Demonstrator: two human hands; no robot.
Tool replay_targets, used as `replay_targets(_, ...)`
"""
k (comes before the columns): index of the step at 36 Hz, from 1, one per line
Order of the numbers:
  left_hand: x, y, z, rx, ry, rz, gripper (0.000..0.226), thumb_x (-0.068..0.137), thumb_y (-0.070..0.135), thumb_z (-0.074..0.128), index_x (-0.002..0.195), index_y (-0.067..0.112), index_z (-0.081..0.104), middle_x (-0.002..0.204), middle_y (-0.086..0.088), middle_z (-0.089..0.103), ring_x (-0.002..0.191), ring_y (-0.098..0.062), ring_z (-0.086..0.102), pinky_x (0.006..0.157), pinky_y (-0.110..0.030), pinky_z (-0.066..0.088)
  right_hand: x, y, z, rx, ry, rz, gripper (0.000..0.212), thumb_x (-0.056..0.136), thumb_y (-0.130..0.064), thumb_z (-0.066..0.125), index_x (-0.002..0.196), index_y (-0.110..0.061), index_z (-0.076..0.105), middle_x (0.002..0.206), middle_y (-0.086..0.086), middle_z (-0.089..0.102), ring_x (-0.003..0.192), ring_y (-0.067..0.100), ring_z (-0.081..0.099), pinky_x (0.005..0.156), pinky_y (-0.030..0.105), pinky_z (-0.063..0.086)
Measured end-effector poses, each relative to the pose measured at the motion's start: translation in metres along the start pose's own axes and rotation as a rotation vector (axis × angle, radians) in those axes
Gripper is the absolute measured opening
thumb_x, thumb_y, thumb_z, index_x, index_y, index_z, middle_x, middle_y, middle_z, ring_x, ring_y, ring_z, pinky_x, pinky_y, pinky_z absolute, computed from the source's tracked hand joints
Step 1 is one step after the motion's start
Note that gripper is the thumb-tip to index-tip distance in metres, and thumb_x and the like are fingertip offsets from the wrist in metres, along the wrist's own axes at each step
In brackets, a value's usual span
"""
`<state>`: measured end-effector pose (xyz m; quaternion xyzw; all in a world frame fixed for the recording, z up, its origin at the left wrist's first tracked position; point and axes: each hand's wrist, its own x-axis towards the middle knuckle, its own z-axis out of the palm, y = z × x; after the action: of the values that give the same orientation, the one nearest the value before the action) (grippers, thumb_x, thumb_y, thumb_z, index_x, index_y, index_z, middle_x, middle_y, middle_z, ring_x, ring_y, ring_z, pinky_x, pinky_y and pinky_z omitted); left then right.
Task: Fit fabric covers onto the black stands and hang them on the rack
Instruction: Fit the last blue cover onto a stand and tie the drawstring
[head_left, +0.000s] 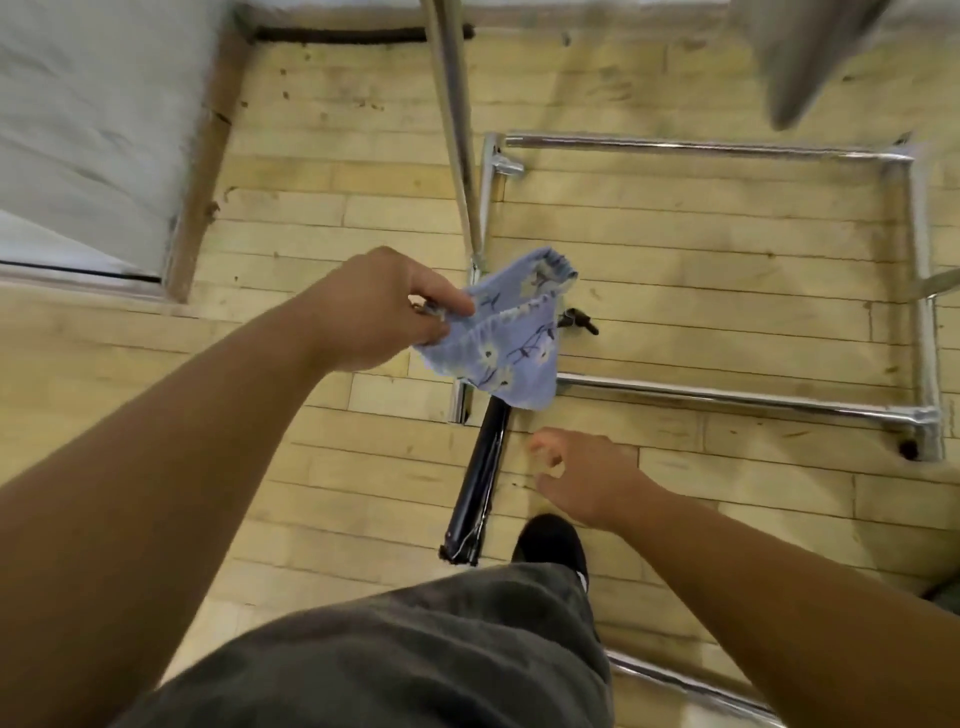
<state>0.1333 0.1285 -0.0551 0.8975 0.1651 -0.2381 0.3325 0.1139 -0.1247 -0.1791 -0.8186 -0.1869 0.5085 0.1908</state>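
Wooden plank floor (675, 291) | chrome rack (727, 401) on it | black stand (483, 478) beside

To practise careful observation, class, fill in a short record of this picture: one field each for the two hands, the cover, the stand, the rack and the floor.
left hand: pinches the edge of the fabric cover
right hand: fingers relaxed, holds nothing, close to the black stand
fabric cover: blue with pale flowers, held above the stand
black stand: folded; its far end is hidden by the cover
rack: chrome tubes, base frame on the floor
floor: pale wooden boards
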Motion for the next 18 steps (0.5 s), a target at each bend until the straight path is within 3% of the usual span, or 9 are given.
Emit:
replay_targets(3,0.000,-0.018,0.026,-0.048,0.024,-0.030,0.027,0.095,0.010,0.069,0.111,0.030,0.077,0.086,0.024,0.061,0.040,0.009,0.050,0.040,-0.007,0.034,0.013,-0.003,0.006,0.005,-0.051,-0.008,0.052,0.102,-0.030,0.058,0.152,-0.035,0.044,0.139,0.004,0.062,0.105,0.017,0.065,0.083,0.023,0.042)
replay_targets(7,0.005,-0.042,0.053,-0.128,0.108,-0.073,0.029,0.096,0.012,0.068,0.113,0.033,0.076,0.092,0.014,0.068,0.035,-0.001,0.044,0.038,-0.010,0.033,0.034,-0.003,0.018,-0.019,-0.078,-0.022,0.057,0.103,-0.033,0.058,0.156,-0.034,0.038,0.147,0.007,0.056,0.126,0.024,0.057,0.098,0.029,0.043)
replay_targets(11,0.006,-0.064,0.061,-0.222,0.107,-0.162,0.030,0.095,0.011,0.069,0.110,0.035,0.077,0.088,0.018,0.070,0.032,-0.006,0.035,0.035,-0.016,0.033,0.055,-0.005,0.031,-0.044,-0.129,-0.035,0.062,0.104,-0.034,0.057,0.160,-0.031,0.032,0.154,0.008,0.048,0.130,0.027,0.053,0.093,0.026,0.039)
replay_targets(14,0.007,-0.071,0.068,-0.273,0.101,-0.204,0.030,0.094,0.011,0.067,0.108,0.035,0.079,0.087,0.018,0.072,0.033,-0.005,0.035,0.035,-0.016,0.032,0.068,-0.006,0.041,-0.049,-0.186,-0.012,0.066,0.104,-0.036,0.056,0.162,-0.032,0.026,0.156,0.008,0.046,0.136,0.028,0.048,0.102,0.032,0.043)
replay_targets(16,0.008,-0.073,0.072,-0.313,0.105,-0.214,0.029,0.095,0.013,0.065,0.107,0.036,0.079,0.092,0.016,0.075,0.034,-0.007,0.034,0.035,-0.017,0.031,0.078,-0.007,0.049,-0.084,-0.249,0.004,0.068,0.104,-0.037,0.054,0.163,-0.034,0.021,0.144,0.014,0.057,0.126,0.029,0.056,0.090,0.032,0.049)
replay_targets(18,0.011,-0.073,0.075,-0.340,0.114,-0.222,0.029,0.096,0.014,0.065,0.108,0.037,0.079,0.094,0.016,0.075,0.035,-0.008,0.033,0.035,-0.017,0.031,0.085,-0.008,0.057,-0.091,-0.314,0.005,0.068,0.105,-0.037,0.051,0.164,-0.035,0.016,0.137,0.020,0.060,0.098,0.023,0.062,0.067,0.027,0.045)
